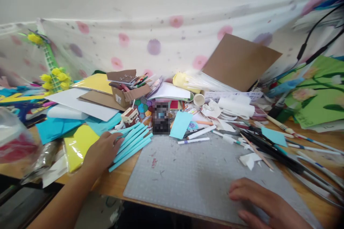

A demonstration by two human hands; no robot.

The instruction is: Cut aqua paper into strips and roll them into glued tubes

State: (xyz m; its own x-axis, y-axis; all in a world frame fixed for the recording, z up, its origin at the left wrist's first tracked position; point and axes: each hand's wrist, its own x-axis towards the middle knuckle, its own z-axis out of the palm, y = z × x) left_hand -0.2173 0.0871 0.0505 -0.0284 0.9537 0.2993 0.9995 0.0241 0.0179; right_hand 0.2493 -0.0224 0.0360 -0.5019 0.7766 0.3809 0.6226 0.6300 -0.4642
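Teal paper rolls point(130, 144): a bundle of slim tubes, lying flat and roughly parallel, fanned slightly, angled from lower left to upper right. Resting on the wooden desk just beside the grey mat's point(193, 175) left edge, upper ends near it. Left hand point(100, 150) laid over the bundle's left side, fingertips touching the tubes.
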